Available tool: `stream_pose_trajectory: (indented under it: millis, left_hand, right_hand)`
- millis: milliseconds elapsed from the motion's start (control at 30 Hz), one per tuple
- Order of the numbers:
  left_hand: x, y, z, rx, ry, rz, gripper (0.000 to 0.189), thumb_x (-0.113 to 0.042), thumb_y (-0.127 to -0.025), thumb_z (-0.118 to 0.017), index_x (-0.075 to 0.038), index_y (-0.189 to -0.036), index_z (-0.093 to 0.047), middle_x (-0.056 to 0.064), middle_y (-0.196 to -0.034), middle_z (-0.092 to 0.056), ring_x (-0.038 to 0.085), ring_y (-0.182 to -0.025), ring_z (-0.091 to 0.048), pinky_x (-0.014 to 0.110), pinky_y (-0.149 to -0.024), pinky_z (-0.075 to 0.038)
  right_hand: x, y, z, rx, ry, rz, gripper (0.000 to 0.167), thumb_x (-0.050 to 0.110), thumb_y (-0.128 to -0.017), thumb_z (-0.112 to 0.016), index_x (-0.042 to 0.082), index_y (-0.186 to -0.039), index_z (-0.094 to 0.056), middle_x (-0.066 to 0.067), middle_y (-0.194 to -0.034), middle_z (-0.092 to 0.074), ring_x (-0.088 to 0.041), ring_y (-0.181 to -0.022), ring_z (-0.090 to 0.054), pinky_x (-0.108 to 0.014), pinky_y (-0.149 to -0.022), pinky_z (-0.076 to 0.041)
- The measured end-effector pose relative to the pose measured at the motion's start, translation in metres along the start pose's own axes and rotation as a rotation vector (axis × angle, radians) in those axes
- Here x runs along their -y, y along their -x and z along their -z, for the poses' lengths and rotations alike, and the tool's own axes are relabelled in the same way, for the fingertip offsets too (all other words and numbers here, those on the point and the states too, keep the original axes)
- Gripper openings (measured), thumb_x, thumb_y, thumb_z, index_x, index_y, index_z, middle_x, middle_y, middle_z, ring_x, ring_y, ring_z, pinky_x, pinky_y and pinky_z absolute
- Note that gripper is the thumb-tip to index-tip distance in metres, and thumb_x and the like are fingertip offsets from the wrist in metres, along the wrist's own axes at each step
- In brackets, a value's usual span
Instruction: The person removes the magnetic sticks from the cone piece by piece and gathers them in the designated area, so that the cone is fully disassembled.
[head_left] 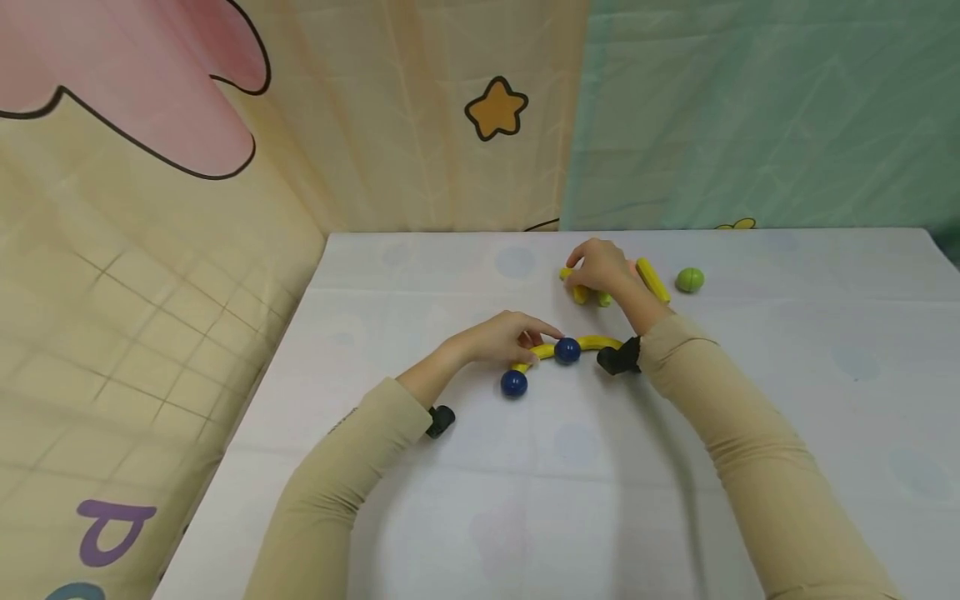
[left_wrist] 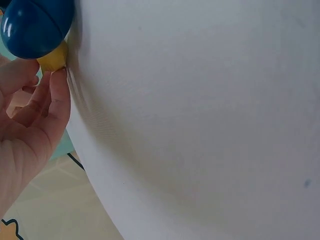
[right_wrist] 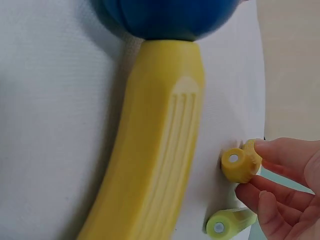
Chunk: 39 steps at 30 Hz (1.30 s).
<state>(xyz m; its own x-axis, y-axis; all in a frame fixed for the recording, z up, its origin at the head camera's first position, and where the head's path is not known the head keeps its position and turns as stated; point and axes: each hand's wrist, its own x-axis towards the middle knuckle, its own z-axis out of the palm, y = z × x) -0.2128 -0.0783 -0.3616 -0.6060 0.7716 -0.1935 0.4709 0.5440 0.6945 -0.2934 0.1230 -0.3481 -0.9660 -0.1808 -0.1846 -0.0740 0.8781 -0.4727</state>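
A curved chain of yellow magnetic rods and blue balls lies on the white table. My left hand pinches the curved yellow rod between the middle blue ball and the near blue ball. In the left wrist view, thumb and fingers meet at the yellow rod, right by a blue ball. Another curved yellow rod runs right from the middle ball. Farther back, my right hand pinches a yellow rod, its pale end disc showing in the right wrist view.
Beside the right hand lie a light green rod, a straight yellow rod and a partly hidden pinkish piece. A green ball sits farther right. Behind the table's far edge hangs a patterned curtain.
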Motion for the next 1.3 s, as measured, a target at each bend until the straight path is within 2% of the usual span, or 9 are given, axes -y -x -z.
stream_pose_trajectory:
  millis: [267,500,633,700,800,867,967,1067,1300]
  left_hand:
    - [0.003,-0.001,-0.003,-0.022,0.011,0.013,0.044,-0.005,-0.086,-0.066,-0.007,-0.129,-0.056,0.007,-0.103,-0.063,0.015,-0.091,-0.057,0.02,-0.082,-0.044]
    - [0.005,0.002,-0.006,-0.061,0.027,0.01,0.042,-0.005,-0.086,-0.066,-0.006,-0.127,-0.057,0.008,-0.105,-0.064,0.014,-0.092,-0.058,0.02,-0.082,-0.045]
    - [0.005,0.006,-0.007,-0.082,0.04,0.028,0.041,-0.006,-0.087,-0.065,-0.005,-0.127,-0.056,0.008,-0.106,-0.063,0.015,-0.093,-0.059,0.021,-0.083,-0.045]
    - [0.005,0.01,-0.007,-0.092,0.047,0.043,0.041,-0.007,-0.087,-0.064,-0.005,-0.127,-0.056,0.008,-0.106,-0.063,0.015,-0.094,-0.059,0.022,-0.084,-0.045]
    - [0.004,0.018,-0.007,-0.107,0.049,0.068,0.041,-0.009,-0.088,-0.064,-0.006,-0.127,-0.056,0.008,-0.107,-0.063,0.017,-0.096,-0.059,0.024,-0.086,-0.045]
    - [0.005,0.024,-0.007,-0.115,0.047,0.091,0.04,-0.012,-0.088,-0.065,-0.007,-0.127,-0.056,0.008,-0.106,-0.063,0.017,-0.096,-0.059,0.025,-0.086,-0.045]
    - [0.005,0.032,-0.01,-0.137,0.046,0.132,0.038,-0.018,-0.089,-0.064,-0.008,-0.125,-0.058,0.005,-0.105,-0.063,0.016,-0.096,-0.058,0.026,-0.086,-0.046]
    - [0.004,0.041,-0.015,-0.162,0.073,0.181,0.036,-0.022,-0.09,-0.064,-0.009,-0.123,-0.06,0.003,-0.102,-0.063,0.014,-0.093,-0.059,0.027,-0.084,-0.046]
    - [-0.004,0.051,-0.027,-0.203,0.12,0.27,0.04,-0.028,-0.086,-0.067,-0.012,-0.122,-0.059,0.001,-0.101,-0.061,0.012,-0.086,-0.059,0.026,-0.076,-0.047]
  right_hand:
    - [-0.004,0.006,0.004,-0.011,-0.036,0.042,0.033,0.016,-0.081,-0.071,0.002,-0.111,-0.066,-0.017,-0.1,-0.064,-0.028,-0.084,-0.057,-0.036,-0.071,-0.047]
    - [-0.01,0.026,0.009,0.017,-0.148,0.081,0.034,0.017,-0.083,-0.07,0.003,-0.114,-0.065,-0.016,-0.099,-0.062,-0.026,-0.081,-0.054,-0.032,-0.067,-0.049]
    - [-0.013,0.037,0.007,0.045,-0.224,0.149,0.035,0.017,-0.082,-0.071,0.002,-0.113,-0.065,-0.014,-0.097,-0.064,-0.025,-0.081,-0.055,-0.033,-0.069,-0.046]
    - [-0.014,0.044,0.004,0.053,-0.264,0.206,0.035,0.016,-0.082,-0.072,0.001,-0.112,-0.065,-0.013,-0.096,-0.066,-0.026,-0.084,-0.058,-0.038,-0.082,-0.038]
    - [-0.015,0.054,0.001,0.072,-0.308,0.291,0.034,0.014,-0.082,-0.072,-0.001,-0.112,-0.065,-0.013,-0.096,-0.068,-0.026,-0.089,-0.061,-0.042,-0.09,-0.033]
    - [-0.015,0.061,-0.002,0.091,-0.336,0.323,0.034,0.013,-0.083,-0.071,-0.002,-0.112,-0.064,-0.013,-0.096,-0.068,-0.026,-0.09,-0.061,-0.038,-0.091,-0.035]
    - [-0.016,0.069,-0.008,0.127,-0.365,0.346,0.034,0.013,-0.083,-0.071,-0.001,-0.113,-0.064,-0.012,-0.098,-0.067,-0.024,-0.092,-0.061,-0.028,-0.077,-0.048]
    - [-0.015,0.076,-0.014,0.147,-0.374,0.372,0.034,0.013,-0.083,-0.071,0.0,-0.113,-0.065,-0.011,-0.099,-0.067,-0.022,-0.092,-0.061,-0.024,-0.075,-0.049]
    - [-0.011,0.085,-0.029,0.169,-0.36,0.464,0.033,0.012,-0.081,-0.072,0.001,-0.111,-0.066,-0.012,-0.102,-0.066,-0.022,-0.092,-0.061,-0.038,-0.082,-0.05]
